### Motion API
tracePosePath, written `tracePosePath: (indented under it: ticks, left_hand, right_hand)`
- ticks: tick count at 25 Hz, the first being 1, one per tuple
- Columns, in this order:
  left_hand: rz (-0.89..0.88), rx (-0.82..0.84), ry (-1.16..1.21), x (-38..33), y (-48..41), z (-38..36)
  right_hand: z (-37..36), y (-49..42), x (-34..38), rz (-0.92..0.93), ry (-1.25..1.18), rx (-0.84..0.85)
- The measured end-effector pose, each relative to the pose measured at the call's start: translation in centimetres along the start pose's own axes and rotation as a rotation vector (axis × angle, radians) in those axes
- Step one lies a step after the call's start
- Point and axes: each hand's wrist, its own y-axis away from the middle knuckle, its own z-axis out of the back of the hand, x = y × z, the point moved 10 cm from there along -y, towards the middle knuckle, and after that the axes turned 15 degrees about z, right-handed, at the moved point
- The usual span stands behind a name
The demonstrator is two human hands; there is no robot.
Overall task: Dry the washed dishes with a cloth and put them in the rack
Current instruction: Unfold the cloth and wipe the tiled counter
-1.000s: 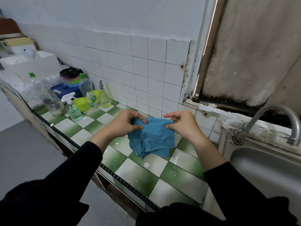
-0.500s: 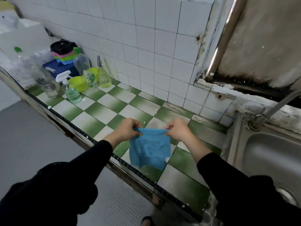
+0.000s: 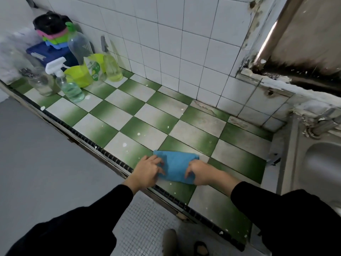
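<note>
A blue cloth (image 3: 175,166) lies folded on the green-and-white tiled counter (image 3: 147,117), close to its front edge. My left hand (image 3: 147,170) rests on the cloth's left side with its fingers spread flat over it. My right hand (image 3: 200,171) is at the cloth's right side, and its bent fingers hold the near edge. No dishes and no rack are in view.
A steel sink (image 3: 317,163) with a tap base (image 3: 321,124) sits at the right. Spray bottles (image 3: 72,87), a glass jar (image 3: 41,84), a yellow-green bowl (image 3: 79,75) and stacked containers (image 3: 53,34) crowd the counter's far left. White wall tiles back the counter. Grey floor lies below left.
The cloth, held up by its top corners before, now lies on the counter near the front edge. Both hands came down with it, and the view tilted downward.
</note>
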Motion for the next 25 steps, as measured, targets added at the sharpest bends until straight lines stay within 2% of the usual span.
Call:
tracePosePath:
  ticks: [1, 3, 5, 7, 12, 16, 17, 19, 22, 25]
  left_hand:
    - [0.085, -0.024, 0.085, 1.0, 0.6, -0.5]
    - [0.425, -0.121, 0.326, 4.3, 1.6, -1.0]
    - [0.795, -0.254, 0.460, 7.2, 3.4, -1.7]
    - [1.005, -0.266, 0.541, 8.2, 4.4, -3.1]
    - [1.255, -0.377, 0.703, 10.1, 5.6, -5.2]
    - [1.334, -0.381, 0.712, 10.5, 5.5, -6.7]
    - [1.348, -0.364, 0.688, 10.5, 5.3, -7.0]
    - [1.360, -0.372, 0.667, 10.6, 5.0, -7.4]
    - [1.373, -0.425, 0.630, 10.7, 5.2, -7.3]
    - [1.354, -0.447, 0.552, 10.7, 4.9, -7.2]
  right_hand:
    - [0.1, -0.4, 0.5, 0.057, 0.038, -0.012]
    - [1.2, -1.9, 1.3, 0.180, 0.161, -0.099]
    - [1.4, -3.9, 2.4, 0.323, 0.353, -0.074]
    - [0.8, -5.8, 3.3, 0.457, 0.480, -0.052]
    - [-4.7, -6.4, 5.1, 0.680, 0.612, -0.112]
    - [-4.9, -6.3, 5.0, 0.727, 0.599, -0.184]
    - [-3.9, -7.0, 4.0, 0.690, 0.608, -0.201]
    - [-0.3, -8.8, -0.3, 0.493, 0.571, -0.280]
    - [7.7, -9.0, -10.1, 0.045, 0.463, -0.460]
    - [10.8, -7.2, -17.3, -0.348, 0.321, -0.482]
